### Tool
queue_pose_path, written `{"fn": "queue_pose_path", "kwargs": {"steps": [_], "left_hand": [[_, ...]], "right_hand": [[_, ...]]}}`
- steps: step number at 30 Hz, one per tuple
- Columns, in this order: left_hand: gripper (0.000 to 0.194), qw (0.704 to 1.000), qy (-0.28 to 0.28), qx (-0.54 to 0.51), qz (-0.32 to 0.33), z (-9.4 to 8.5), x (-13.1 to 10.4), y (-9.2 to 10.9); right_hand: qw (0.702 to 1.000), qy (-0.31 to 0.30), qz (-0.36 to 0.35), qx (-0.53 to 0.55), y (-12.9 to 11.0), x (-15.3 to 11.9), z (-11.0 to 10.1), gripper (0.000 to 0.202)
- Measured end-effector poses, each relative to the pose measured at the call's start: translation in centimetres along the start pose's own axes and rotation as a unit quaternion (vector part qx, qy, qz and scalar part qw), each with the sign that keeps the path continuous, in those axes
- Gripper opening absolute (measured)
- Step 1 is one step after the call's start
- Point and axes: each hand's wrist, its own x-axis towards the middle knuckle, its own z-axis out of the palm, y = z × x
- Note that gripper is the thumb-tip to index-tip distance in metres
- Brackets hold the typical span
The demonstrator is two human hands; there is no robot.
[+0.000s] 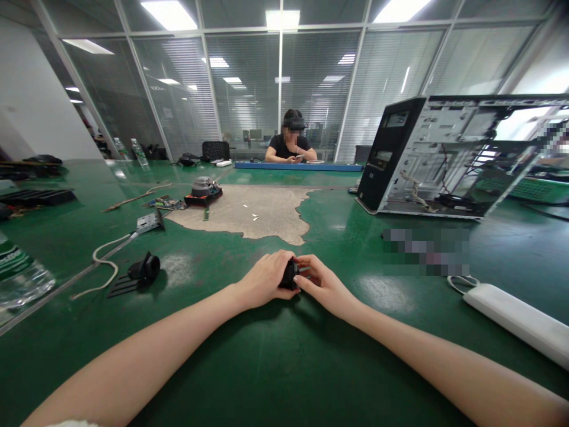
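Observation:
A small black part [290, 274] is held between both hands just above the green table, near the middle of the view. My left hand [267, 277] wraps round it from the left, its thumb below. From the right, my right hand [323, 283] pinches the same part with thumb and fingertips. The part's shape is mostly hidden by the fingers. Another black plastic piece [144, 270] with a round end and thin prongs lies on the table to the left.
An open computer case [395, 157] stands at the right, with a white power strip [515, 317] nearer. Left are a water bottle [22, 273], a metal bracket [150, 222] with a cable and a heatsink fan [204, 190]. A person [291, 142] sits across the green table [284, 367].

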Motion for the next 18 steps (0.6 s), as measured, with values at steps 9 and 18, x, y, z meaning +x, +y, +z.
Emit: {"fn": "queue_pose_path", "kwargs": {"steps": [9,18], "left_hand": [[0.048,1.000,0.004,-0.009,0.000,-0.10,0.01,0.11],[0.051,1.000,0.007,-0.017,-0.006,0.11,-0.02,-0.14]], "right_hand": [[0.998,0.042,-0.036,-0.014,-0.36,0.00,-0.10,0.016],[1.000,-0.001,0.002,0.020,0.09,0.04,0.00,0.021]]}}
